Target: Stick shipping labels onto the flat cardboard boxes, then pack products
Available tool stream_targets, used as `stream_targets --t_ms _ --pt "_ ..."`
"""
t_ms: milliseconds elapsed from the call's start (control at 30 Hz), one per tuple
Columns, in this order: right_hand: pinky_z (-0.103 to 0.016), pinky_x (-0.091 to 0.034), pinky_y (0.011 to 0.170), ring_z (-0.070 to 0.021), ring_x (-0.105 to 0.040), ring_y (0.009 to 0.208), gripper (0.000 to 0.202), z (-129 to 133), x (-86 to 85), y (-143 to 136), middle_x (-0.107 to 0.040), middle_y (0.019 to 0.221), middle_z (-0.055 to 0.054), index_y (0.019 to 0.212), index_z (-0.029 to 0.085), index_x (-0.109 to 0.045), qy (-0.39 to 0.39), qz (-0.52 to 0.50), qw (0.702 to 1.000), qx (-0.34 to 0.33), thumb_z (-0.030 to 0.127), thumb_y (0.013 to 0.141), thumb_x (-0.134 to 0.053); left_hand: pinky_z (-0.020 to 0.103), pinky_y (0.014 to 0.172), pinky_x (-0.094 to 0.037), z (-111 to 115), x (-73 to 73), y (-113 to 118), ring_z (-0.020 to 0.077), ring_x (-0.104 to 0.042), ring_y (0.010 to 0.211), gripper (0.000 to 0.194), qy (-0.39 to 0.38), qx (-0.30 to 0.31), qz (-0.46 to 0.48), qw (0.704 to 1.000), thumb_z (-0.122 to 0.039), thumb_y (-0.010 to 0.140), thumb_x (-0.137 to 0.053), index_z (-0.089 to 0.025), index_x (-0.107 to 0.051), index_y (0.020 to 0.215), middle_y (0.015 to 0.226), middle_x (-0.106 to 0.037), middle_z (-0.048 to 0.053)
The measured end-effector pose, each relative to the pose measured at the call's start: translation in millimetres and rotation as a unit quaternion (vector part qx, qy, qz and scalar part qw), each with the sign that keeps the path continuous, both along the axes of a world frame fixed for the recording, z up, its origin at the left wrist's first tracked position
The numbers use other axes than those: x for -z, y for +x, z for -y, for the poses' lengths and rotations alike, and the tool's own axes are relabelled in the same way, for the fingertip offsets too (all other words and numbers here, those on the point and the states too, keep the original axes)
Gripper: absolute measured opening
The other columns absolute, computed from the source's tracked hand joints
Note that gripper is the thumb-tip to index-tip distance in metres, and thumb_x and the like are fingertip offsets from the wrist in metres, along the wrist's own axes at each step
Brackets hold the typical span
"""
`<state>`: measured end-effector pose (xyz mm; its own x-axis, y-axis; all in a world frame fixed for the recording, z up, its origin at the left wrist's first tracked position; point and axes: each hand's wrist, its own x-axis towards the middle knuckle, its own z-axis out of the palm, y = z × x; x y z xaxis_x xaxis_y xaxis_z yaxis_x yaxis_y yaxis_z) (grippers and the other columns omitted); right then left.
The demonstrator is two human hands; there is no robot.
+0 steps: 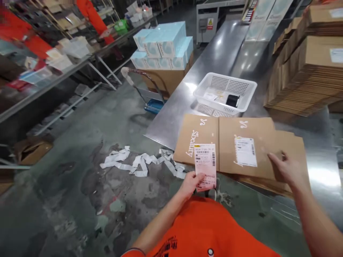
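My left hand (190, 184) grips the lower end of a printed shipping label (205, 164), thumb on top, just off the table's near edge. The label overlaps the left part of a flattened cardboard box (201, 137) with white lettering. Another shipping label (245, 151) lies on the right half of that cardboard. Over the cardboard's right side is my right hand (288, 167), thumb and fingers apart with nothing seen between them. Whether its fingertips touch the cardboard, I cannot tell. More flattened boxes (291, 146) lie beneath and to the right.
Behind the cardboard stands a white plastic basket (199, 91) holding a black item. Stacked flat boxes (311, 82) rise at the right of the metal table (214, 53). A trolley (154, 101) carries light-blue boxes (163, 44). Backing-paper strips (140, 164) litter the floor. People in orange work at left.
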<state>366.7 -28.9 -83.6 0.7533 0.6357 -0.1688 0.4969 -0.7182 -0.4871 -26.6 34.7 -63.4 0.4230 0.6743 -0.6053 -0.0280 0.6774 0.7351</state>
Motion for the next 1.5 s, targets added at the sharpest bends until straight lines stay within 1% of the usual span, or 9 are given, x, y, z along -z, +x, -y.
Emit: stream_targets --t_ms 133,267,400,567,767,1000,1100,1400,1500 --pt "-0.063 -0.043 0.081 -0.0490 -0.053 0.113 0.054 28.1 -19.3 20.8 -0.059 0.120 -0.029 0.111 0.023 -0.064 -0.075 0.072 0.994 0.029 0.056 0.069 -0.065 0.035 0.067 -0.054 10.8 -7.5 14.0 0.0233 -0.067 0.072 0.060 -0.029 0.038 -0.001 0.999 -0.060 0.053 -0.080 -0.011 -0.070 0.086 0.079 -0.072 0.010" --pt "-0.049 -0.049 0.088 -0.0352 -0.052 0.119 0.071 -20.7 -59.0 -59.1 -0.048 0.140 -0.018 0.138 0.022 -0.044 0.109 -0.054 0.961 -0.249 0.056 0.078 -0.057 0.035 0.066 -0.053 20.9 -10.0 20.9 0.0226 -0.066 0.071 0.056 -0.013 0.076 -0.015 0.997 -0.061 0.057 -0.077 -0.012 -0.070 0.084 0.077 -0.070 0.008" --pt "-0.031 -0.049 0.064 -0.0181 -0.060 0.073 0.039 -71.0 -77.6 -152.0 -0.067 0.087 -0.005 0.093 0.021 -0.065 0.124 -0.228 0.870 -0.420 0.056 0.080 -0.055 0.035 0.073 -0.051 16.5 -21.8 16.1 0.0221 -0.065 0.076 0.052 0.046 0.084 -0.041 0.995 -0.054 0.059 -0.078 -0.011 -0.069 0.088 0.084 -0.070 0.009" --pt "-0.025 -0.037 0.052 -0.0139 -0.051 0.057 0.044 -81.2 -65.9 -205.0 -0.057 0.059 0.000 0.065 0.020 -0.055 0.126 -0.264 0.829 -0.476 0.058 0.085 -0.048 0.026 0.076 -0.047 -18.1 -48.3 8.0 0.0167 -0.061 0.082 0.041 0.186 -0.075 -0.036 0.979 -0.034 0.061 -0.079 -0.015 -0.066 0.096 0.093 -0.068 0.004" --pt "-0.030 -0.044 0.064 -0.0184 -0.059 0.071 0.032 -119.1 -44.8 -219.6 -0.066 0.074 -0.004 0.077 0.021 -0.063 0.148 -0.185 0.844 -0.481 0.048 0.088 -0.049 0.022 0.052 -0.035 -45.3 -11.7 -9.1 0.0086 -0.043 0.052 0.038 0.159 -0.102 -0.120 0.975 -0.049 0.064 -0.072 -0.015 -0.056 0.059 0.053 -0.050 -0.004" --pt "-0.048 -0.042 0.087 -0.0327 -0.056 0.100 0.039 -193.7 -18.9 -192.1 -0.065 0.108 -0.014 0.110 0.020 -0.065 0.086 0.122 0.899 -0.411 0.048 0.086 -0.053 0.026 0.059 -0.043 6.2 46.8 -78.6 0.0165 -0.058 0.063 0.045 0.021 0.006 -0.132 0.991 -0.044 0.055 -0.079 -0.008 -0.072 0.081 0.072 -0.070 0.006" --pt "-0.052 -0.040 0.093 -0.0363 -0.053 0.112 0.054 -200.3 -16.9 -197.4 -0.056 0.129 -0.017 0.136 0.020 -0.050 0.082 0.187 0.894 -0.399 0.046 0.088 -0.049 0.030 0.067 -0.048 11.5 44.1 -101.3 0.0217 -0.064 0.072 0.043 0.039 -0.011 -0.146 0.989 -0.043 0.063 -0.074 -0.007 -0.074 0.085 0.082 -0.074 0.010" --pt "-0.057 -0.011 0.114 -0.0340 -0.026 0.142 0.058 -146.1 11.6 -266.9 -0.036 0.151 -0.016 0.142 0.014 -0.044 0.081 0.192 0.812 -0.546 0.045 0.093 -0.041 0.034 0.082 -0.053 -71.5 16.2 -93.4 0.0264 -0.068 0.091 0.042 0.168 -0.085 -0.204 0.961 -0.041 0.070 -0.071 -0.010 -0.073 0.098 0.100 -0.075 0.012" --pt "-0.060 -0.023 0.108 -0.0385 -0.035 0.136 0.060 -126.6 6.0 -222.6 -0.038 0.148 -0.022 0.142 0.013 -0.042 0.049 0.176 0.910 -0.372 0.047 0.093 -0.040 0.033 0.077 -0.054 -56.8 14.4 -84.7 0.0256 -0.069 0.087 0.044 0.129 -0.078 -0.181 0.972 -0.044 0.067 -0.073 -0.010 -0.073 0.095 0.097 -0.075 0.012"
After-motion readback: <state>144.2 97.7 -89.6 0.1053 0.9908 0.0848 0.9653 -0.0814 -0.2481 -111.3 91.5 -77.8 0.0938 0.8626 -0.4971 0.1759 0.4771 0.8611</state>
